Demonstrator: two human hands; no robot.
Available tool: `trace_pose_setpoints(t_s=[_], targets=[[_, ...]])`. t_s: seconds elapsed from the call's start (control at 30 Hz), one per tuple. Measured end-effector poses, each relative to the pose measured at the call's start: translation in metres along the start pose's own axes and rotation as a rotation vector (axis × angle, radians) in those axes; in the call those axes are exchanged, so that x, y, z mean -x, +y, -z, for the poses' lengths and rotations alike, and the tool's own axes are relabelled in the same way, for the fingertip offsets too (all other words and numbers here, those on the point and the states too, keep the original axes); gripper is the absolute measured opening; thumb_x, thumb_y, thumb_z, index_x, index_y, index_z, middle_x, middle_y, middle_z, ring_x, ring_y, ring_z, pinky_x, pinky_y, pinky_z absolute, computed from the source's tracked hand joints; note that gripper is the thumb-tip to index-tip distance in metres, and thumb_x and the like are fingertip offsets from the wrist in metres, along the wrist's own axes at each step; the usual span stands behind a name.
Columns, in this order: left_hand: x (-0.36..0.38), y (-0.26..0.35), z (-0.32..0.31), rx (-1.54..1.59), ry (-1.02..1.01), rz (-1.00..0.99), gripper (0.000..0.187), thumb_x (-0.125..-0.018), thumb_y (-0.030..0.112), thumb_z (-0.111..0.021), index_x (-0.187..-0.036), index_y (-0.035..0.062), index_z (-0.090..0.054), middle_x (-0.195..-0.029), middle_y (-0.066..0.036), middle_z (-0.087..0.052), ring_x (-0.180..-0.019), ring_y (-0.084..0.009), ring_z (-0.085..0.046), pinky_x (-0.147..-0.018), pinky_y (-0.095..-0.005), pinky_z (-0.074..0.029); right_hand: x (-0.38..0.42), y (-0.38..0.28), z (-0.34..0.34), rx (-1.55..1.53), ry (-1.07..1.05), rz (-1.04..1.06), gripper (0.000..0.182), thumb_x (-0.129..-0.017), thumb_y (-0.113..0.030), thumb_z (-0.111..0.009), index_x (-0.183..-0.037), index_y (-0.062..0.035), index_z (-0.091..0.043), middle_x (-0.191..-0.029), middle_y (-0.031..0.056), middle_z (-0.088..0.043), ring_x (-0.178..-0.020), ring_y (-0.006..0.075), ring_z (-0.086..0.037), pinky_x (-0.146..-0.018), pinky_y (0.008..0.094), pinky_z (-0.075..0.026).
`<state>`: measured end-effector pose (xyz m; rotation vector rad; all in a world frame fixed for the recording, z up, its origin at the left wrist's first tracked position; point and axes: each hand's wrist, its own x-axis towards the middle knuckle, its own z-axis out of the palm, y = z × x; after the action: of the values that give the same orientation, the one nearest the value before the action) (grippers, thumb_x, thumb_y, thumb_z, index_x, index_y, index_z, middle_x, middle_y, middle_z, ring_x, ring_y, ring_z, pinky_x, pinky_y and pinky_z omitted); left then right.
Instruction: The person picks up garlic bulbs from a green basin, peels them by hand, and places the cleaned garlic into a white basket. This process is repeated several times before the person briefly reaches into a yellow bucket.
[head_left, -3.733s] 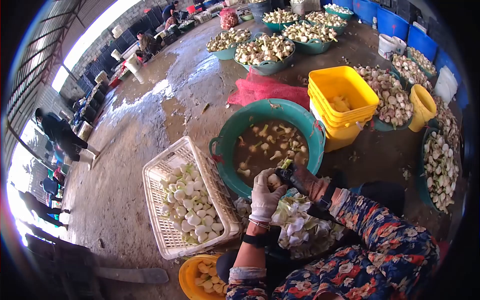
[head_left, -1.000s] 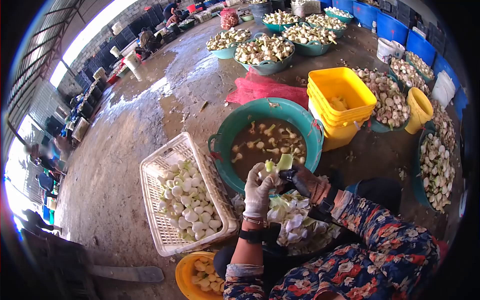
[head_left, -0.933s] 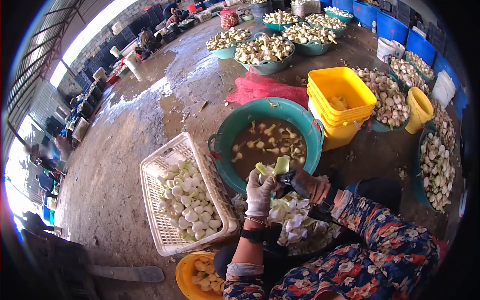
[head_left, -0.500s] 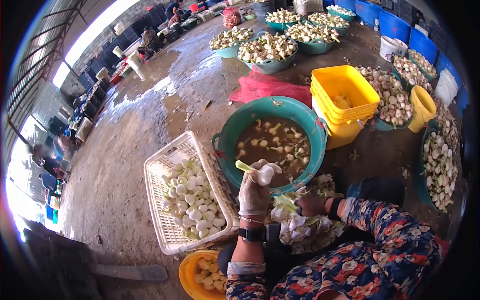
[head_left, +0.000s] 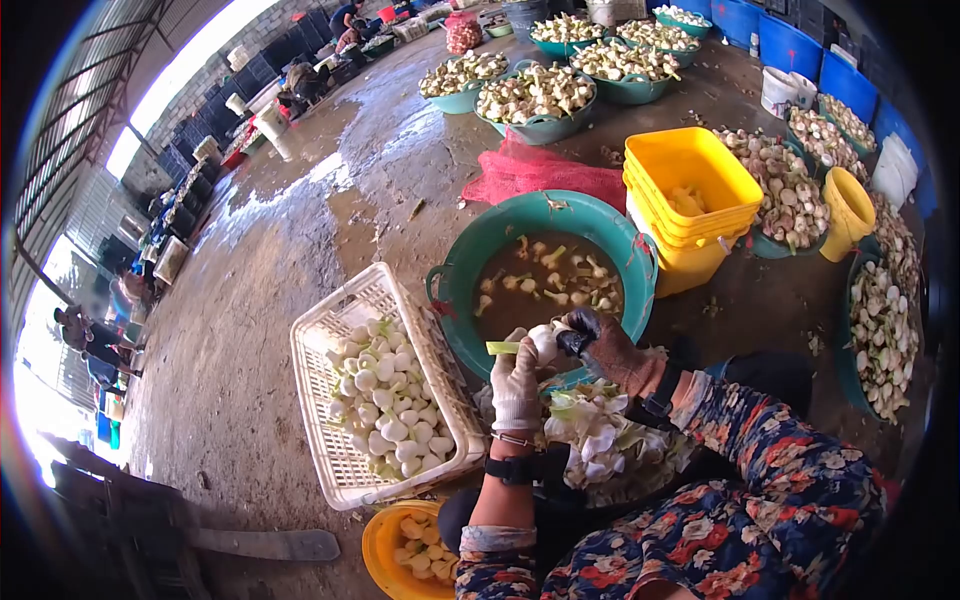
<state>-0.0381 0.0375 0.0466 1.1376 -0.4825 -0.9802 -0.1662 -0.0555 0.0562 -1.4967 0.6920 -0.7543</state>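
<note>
In the head view my gloved left hand (head_left: 517,392) is closed around a white garlic bulb (head_left: 543,343), its short green stem sticking out to the left. My right hand (head_left: 612,352), in a glove with dark fingertips, pinches the other side of the same bulb. Both hands are over the near rim of a green tub (head_left: 480,245), where more garlic bulbs (head_left: 555,283) lie in brown water. Below my right hand is a heap of pale garlic peels (head_left: 600,440).
A white plastic basket (head_left: 318,440) of peeled garlic stands at left, with a yellow bucket (head_left: 375,545) below it. Stacked yellow buckets (head_left: 680,235), a red mesh sack (head_left: 545,177) and garlic-filled tubs (head_left: 540,130) stand beyond. Other people (head_left: 300,85) are farther off.
My right hand has come up from the peel heap to the bulb in my left hand. The left hand has moved slightly right and down, still holding the garlic.
</note>
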Motion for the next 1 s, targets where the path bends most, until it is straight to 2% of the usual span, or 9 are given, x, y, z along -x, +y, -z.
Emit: trace_pose_setpoints(t_s=[0.3, 0.37, 0.47, 0.5, 0.6, 0.67, 0.8, 0.87, 1.0], targets=[[-0.005, 0.000, 0.015, 0.534, -0.301, 0.114, 0.045, -0.088, 0.028, -0.062, -0.119, -0.0003, -0.049, -0.115, -0.015, -0.057, -0.103, -0.0304, -0.059, -0.085, -0.0475, -0.053, -0.008, 0.009, 0.047, -0.396, 0.243, -0.255, 0.017, -0.087, -0.018, -0.057, -0.088, -0.0018, -0.063, -0.076, 0.0064, -0.062, -0.067, 0.0151, -0.062, -0.062, 0.0278, -0.051], [-0.005, 0.002, 0.015, 0.581, -0.333, 0.107, 0.046, -0.087, 0.030, -0.062, -0.120, 0.0005, -0.049, -0.116, -0.014, -0.057, -0.107, -0.0303, -0.057, -0.089, -0.0500, -0.051, 0.007, 0.059, 0.059, -0.141, 0.095, -0.337, 0.023, -0.087, -0.024, -0.058, -0.088, -0.0018, -0.065, -0.080, 0.0108, -0.065, -0.070, 0.0224, -0.064, -0.067, 0.0321, -0.051], [-0.001, 0.011, 0.011, 0.721, -0.279, 0.196, 0.044, -0.088, 0.030, -0.061, -0.119, 0.0012, -0.049, -0.117, -0.015, -0.057, -0.109, -0.0325, -0.057, -0.093, -0.0526, -0.048, 0.036, 0.110, 0.077, 1.087, -0.663, 0.205, 0.029, -0.084, -0.034, -0.060, -0.091, -0.0066, -0.067, -0.095, 0.0146, -0.066, -0.084, 0.0303, -0.064, -0.078, 0.0392, -0.049], [0.000, 0.010, 0.013, 0.734, -0.285, 0.205, 0.042, -0.089, 0.029, -0.060, -0.119, 0.0015, -0.049, -0.117, -0.015, -0.057, -0.111, -0.0335, -0.056, -0.093, -0.0535, -0.048, 0.047, 0.019, 0.056, 1.212, -0.795, -0.106, 0.032, -0.083, -0.036, -0.062, -0.088, -0.0052, -0.067, -0.095, 0.0160, -0.065, -0.089, 0.0312, -0.062, -0.080, 0.0397, -0.047], [0.001, 0.010, 0.017, 0.717, -0.258, 0.206, 0.039, -0.091, 0.029, -0.055, -0.118, 0.0018, -0.048, -0.117, -0.016, -0.057, -0.111, -0.0352, -0.055, -0.093, -0.0551, -0.048, 0.037, 0.019, 0.049, 1.141, -0.584, -0.236, 0.031, -0.082, -0.035, -0.060, -0.094, -0.0068, -0.065, -0.095, 0.0171, -0.065, -0.093, 0.0351, -0.060, -0.083, 0.0424, -0.046], [0.000, 0.017, 0.019, 0.634, -0.160, 0.167, 0.037, -0.093, 0.029, -0.050, -0.117, 0.0008, -0.048, -0.113, -0.018, -0.058, -0.106, -0.0349, -0.058, -0.088, -0.0522, -0.051, 0.026, 0.039, 0.051, 0.927, -0.271, 0.136, 0.029, -0.085, -0.032, -0.058, -0.099, -0.0073, -0.062, -0.097, 0.0173, -0.062, -0.094, 0.0351, -0.059, -0.081, 0.0436, -0.046], [-0.014, 0.048, 0.055, 0.647, 0.147, 0.013, 0.033, -0.092, 0.022, -0.044, -0.113, -0.0035, -0.050, -0.101, -0.019, -0.060, -0.092, -0.0321, -0.062, -0.077, -0.0435, -0.057, -0.017, 0.070, 0.060, 0.928, -0.168, 0.099, 0.028, -0.084, -0.029, -0.059, -0.100, -0.0058, -0.060, -0.095, 0.0196, -0.061, -0.093, 0.0360, -0.059, -0.078, 0.0451, -0.046], [-0.009, 0.069, 0.078, 0.862, 0.041, -0.184, 0.049, -0.094, 0.037, -0.045, -0.118, -0.0057, -0.046, -0.104, -0.022, -0.059, -0.097, -0.0344, -0.061, -0.083, -0.0432, -0.056, -0.042, 0.072, 0.064, 0.987, -0.228, 0.014, 0.029, -0.084, -0.031, -0.059, -0.099, -0.0052, -0.060, -0.092, 0.0203, -0.062, -0.090, 0.0371, -0.060, -0.077, 0.0457, -0.046], [-0.005, 0.071, 0.078, 0.907, 0.494, -0.062, 0.063, -0.093, 0.050, -0.044, -0.125, -0.0051, -0.041, -0.119, -0.024, -0.053, -0.108, -0.0363, -0.054, -0.087, -0.0453, -0.052, -0.096, 0.120, 0.059, 1.070, -0.289, 0.020, 0.029, -0.081, -0.032, -0.061, -0.092, -0.0053, -0.062, -0.083, 0.0196, -0.063, -0.082, 0.0382, -0.061, -0.071, 0.0479, -0.047]])
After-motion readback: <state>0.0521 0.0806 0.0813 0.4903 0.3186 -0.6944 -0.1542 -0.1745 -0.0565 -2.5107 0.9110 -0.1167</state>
